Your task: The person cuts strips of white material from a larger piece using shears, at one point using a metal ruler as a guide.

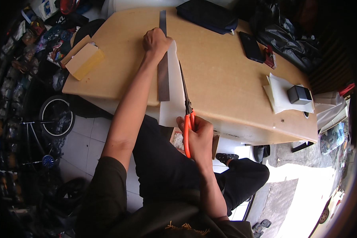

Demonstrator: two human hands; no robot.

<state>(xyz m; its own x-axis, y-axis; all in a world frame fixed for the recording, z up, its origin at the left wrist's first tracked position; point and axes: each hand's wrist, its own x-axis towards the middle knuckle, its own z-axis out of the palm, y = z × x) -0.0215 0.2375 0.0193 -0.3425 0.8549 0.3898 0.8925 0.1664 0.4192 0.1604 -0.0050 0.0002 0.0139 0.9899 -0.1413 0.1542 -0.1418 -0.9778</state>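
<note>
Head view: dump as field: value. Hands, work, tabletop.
left hand: fist over dark strip, at white sheet's far end; grip unclear
right hand: holds orange-handled scissors
blades: along sheet's right edge
sheet: overhangs table's near edge
table left: cardboard box
table right: black phone; grey block on white papers

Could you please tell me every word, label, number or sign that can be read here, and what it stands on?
Nothing is clear enough to quote.
Dark shirt: yellow stylised lettering, too blurred to read reliably.
Small red pack: any print is too small.
Scissors, white sheet, dark strip: no lettering I can make out.
</note>
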